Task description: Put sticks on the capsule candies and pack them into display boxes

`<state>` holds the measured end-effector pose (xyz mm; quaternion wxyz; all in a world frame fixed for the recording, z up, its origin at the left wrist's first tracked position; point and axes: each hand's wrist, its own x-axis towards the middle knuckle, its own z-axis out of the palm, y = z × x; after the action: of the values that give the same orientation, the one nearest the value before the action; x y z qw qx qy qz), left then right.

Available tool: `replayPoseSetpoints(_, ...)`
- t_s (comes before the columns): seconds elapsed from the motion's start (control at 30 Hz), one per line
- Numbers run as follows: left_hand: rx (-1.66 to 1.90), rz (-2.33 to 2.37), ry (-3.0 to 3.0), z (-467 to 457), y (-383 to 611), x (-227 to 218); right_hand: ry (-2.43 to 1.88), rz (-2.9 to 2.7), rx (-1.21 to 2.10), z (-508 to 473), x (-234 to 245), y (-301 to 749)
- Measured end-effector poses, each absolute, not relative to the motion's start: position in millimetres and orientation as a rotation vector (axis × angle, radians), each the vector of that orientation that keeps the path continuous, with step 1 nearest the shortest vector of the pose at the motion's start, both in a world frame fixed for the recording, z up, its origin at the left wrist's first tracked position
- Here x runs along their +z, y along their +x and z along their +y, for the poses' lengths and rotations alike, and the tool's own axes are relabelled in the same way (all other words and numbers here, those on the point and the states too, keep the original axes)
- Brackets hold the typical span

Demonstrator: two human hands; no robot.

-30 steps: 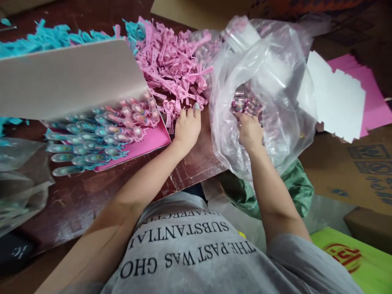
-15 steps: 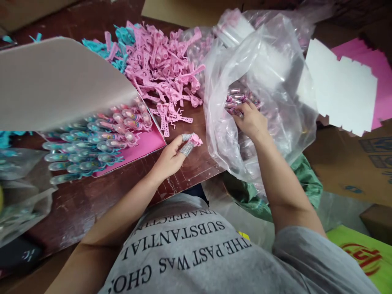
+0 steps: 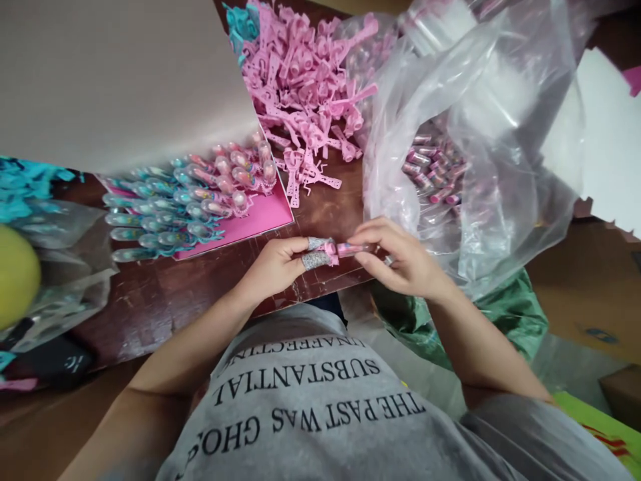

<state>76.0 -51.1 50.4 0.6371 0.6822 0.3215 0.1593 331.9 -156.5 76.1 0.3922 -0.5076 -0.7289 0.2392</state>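
Just over the table's front edge, my left hand (image 3: 283,264) pinches a small pink plastic piece (image 3: 331,250) between thumb and forefinger, both wrapped in grey tape. Facing it, my right hand (image 3: 405,260) grips a clear tube with pink contents (image 3: 352,249) by its right end. The tube's left end meets the pink piece; whether it sits inside cannot be made out. Right of my hands, an open clear plastic bag (image 3: 390,180) holds many similar tubes (image 3: 433,167). To the left, a pink-lined box (image 3: 255,217) contains rows of blue and pink clear-topped pieces (image 3: 175,210).
Behind my hands lies a heap of pink plastic pieces (image 3: 305,87), with blue ones (image 3: 243,27) beside it. The box's raised grey lid (image 3: 120,73) blocks the back left. A yellow round thing (image 3: 17,277) is at far left, and a cardboard box (image 3: 591,287) at right.
My right hand has come out of the bag with a tube and moved left to meet the pink piece in my left hand. The view has shifted somewhat.
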Motion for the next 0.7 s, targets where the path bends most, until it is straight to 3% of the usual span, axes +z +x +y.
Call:
replayPoseSetpoints(0.43,0.466,0.680,1.847,-57.5,66.8,66.2,-1.231,-2.136,0.243,-150.1,78.4,317.3)
replayPoseSetpoints(0.7,0.611,0.761,2.370,-71.3,67.4,59.1,-1.336,-1.847,0.512,-160.9,65.3,304.8)
